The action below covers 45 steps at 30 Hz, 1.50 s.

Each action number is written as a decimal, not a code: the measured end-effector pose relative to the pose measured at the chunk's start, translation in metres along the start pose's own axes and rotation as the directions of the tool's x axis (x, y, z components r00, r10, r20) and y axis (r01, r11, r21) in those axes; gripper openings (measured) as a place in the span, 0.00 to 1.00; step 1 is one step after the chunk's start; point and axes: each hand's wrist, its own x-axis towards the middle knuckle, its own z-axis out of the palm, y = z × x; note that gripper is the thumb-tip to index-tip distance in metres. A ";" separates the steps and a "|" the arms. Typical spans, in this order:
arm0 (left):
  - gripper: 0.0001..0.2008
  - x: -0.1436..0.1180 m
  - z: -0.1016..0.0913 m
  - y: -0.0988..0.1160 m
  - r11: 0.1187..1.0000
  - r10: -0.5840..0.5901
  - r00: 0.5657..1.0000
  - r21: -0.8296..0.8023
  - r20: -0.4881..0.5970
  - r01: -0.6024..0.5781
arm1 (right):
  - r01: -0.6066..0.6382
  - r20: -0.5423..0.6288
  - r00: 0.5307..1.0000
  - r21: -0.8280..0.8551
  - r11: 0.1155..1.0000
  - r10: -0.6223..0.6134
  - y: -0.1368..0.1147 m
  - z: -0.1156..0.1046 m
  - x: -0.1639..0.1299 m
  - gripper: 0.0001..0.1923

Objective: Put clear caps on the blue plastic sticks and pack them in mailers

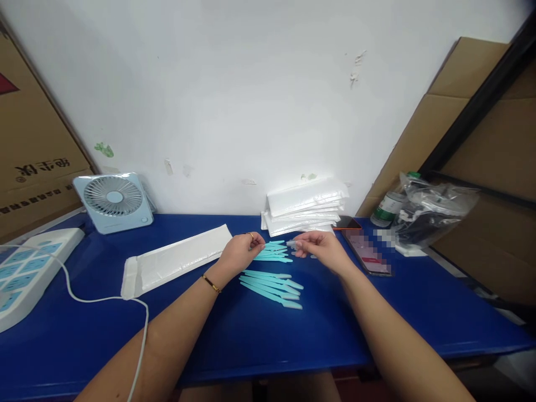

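- Fingers of our left hand [240,251] close on a fan of turquoise razors [273,252] above the blue table [251,335].
- Our right hand [320,248] pinches one razor's tip.
- More razors [271,288] lie just below.

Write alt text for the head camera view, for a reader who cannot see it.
Two bare hands meet over a blue table: the left hand holds a bunch of turquoise razors, the right hand pinches one at its tip. More razors lie in front. A white pouch, a small fan and stacked pouches lie around.
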 end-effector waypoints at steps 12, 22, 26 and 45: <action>0.11 -0.002 0.002 0.010 0.998 0.029 0.998 -0.051 0.048 -0.027 | 0.030 0.064 0.997 0.044 0.999 -0.033 0.002 0.021 0.000 0.19; 0.10 -0.004 0.009 0.005 0.953 0.128 0.982 0.255 0.141 -0.161 | 0.085 -0.004 0.993 -0.675 0.733 -0.120 0.007 -0.011 0.002 0.09; 0.08 0.003 0.010 -0.008 0.911 0.101 0.989 0.389 0.109 -0.136 | 0.131 0.084 0.991 -0.810 0.571 -0.108 0.015 -0.009 0.005 0.06; 0.12 0.004 0.006 -0.009 0.963 0.099 0.994 0.249 0.040 -0.106 | 0.232 0.175 0.972 -0.621 0.749 -0.156 0.003 0.001 -0.001 0.05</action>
